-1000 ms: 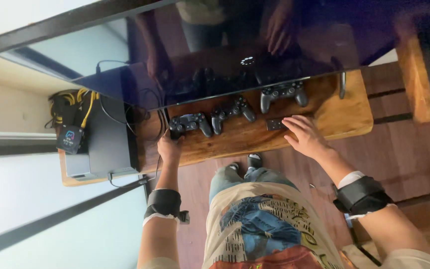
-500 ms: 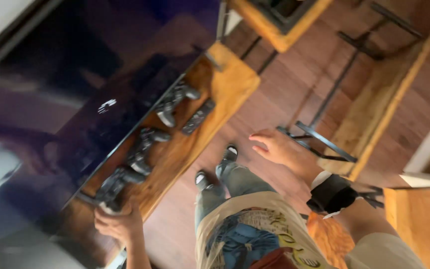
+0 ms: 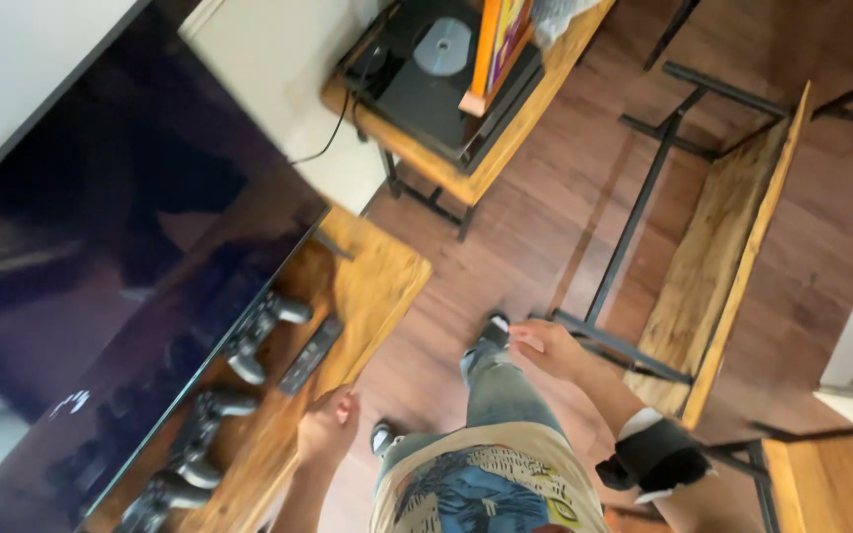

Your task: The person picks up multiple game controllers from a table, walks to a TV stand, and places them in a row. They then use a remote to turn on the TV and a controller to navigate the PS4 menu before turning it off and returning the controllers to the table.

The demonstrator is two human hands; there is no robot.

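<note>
My left hand (image 3: 326, 424) hangs at the front edge of a wooden table (image 3: 382, 281) with its fingers curled and nothing in it. Nearest to it lies a slim black remote (image 3: 310, 353). Three black game controllers (image 3: 257, 338) (image 3: 201, 434) (image 3: 155, 498) lie in a row on the table, in front of a large dark screen (image 3: 120, 257). My right hand (image 3: 548, 350) is out over the wooden floor, away from the table, empty, with its fingers loosely extended.
A low wooden side table (image 3: 486, 163) at the top carries a black console with a silver disc (image 3: 443, 44) and an orange box. A wooden bench (image 3: 733, 247) on a black metal frame stands to the right. My shoes (image 3: 491, 331) are on the floor.
My left hand has let go of the leftmost controller and moved along the table edge. My right hand has drawn back from the table over the floor. The view has swung right.
</note>
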